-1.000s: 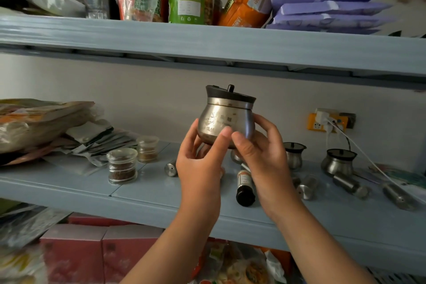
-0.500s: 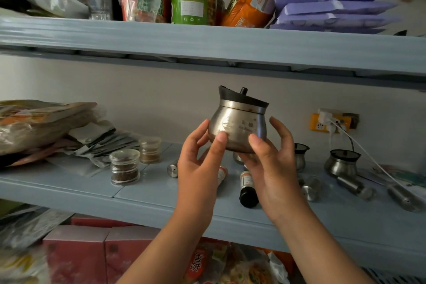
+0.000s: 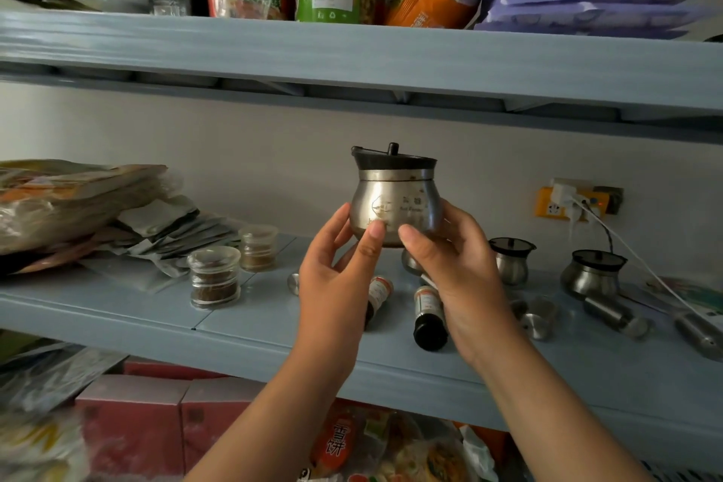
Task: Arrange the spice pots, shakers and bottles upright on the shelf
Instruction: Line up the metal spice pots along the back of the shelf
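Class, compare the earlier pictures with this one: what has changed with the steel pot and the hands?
The steel pot went from tilted to upright, held above the shelf by the left hand and right hand. The grip is unchanged; nothing on the shelf moved.

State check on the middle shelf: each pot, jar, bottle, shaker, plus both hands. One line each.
Held steel pot: upright, lid on, off the shelf.
Left hand: gripping the held pot.
Right hand: gripping the held pot.
Two steel pots at right: upright, lidded.
Two glass jars: upright, closed.
Two dark bottles: lying down.
Steel shakers: lying down.
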Tool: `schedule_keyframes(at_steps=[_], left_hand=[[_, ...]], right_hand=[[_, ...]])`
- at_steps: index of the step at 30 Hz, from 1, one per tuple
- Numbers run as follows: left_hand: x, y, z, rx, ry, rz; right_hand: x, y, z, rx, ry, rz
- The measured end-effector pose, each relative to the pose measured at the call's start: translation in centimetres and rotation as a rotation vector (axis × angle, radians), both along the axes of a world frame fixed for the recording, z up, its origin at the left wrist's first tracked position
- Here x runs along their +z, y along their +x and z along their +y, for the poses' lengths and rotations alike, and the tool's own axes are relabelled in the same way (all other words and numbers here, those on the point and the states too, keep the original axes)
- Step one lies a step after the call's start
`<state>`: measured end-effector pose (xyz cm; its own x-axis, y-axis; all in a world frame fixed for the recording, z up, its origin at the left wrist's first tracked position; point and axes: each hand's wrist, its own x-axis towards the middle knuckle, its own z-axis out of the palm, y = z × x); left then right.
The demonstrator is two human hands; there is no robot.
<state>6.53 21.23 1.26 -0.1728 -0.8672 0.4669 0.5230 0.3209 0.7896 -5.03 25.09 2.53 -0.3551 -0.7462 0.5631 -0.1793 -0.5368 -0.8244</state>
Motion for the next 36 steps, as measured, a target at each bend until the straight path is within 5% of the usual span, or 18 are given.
schedule_keyframes(at_steps=[6, 24, 36], left_hand=[[-0.2, -0.1, -2.4, 0.050, -0.010, -0.063], [0.5, -3.3, -16.1, 0.240, -0.246, -0.692], [-1.3, -6.0, -25.8, 0.288, -0.122, -1.164]], right_hand=[[0.3, -0.8, -2.5, -0.070, 0.092, 0.113], [-0.7, -5.8, -15.2, -0.136, 0.362, 0.186], [-2.3, -6.7, -22.5, -0.078, 0.528, 0.222]])
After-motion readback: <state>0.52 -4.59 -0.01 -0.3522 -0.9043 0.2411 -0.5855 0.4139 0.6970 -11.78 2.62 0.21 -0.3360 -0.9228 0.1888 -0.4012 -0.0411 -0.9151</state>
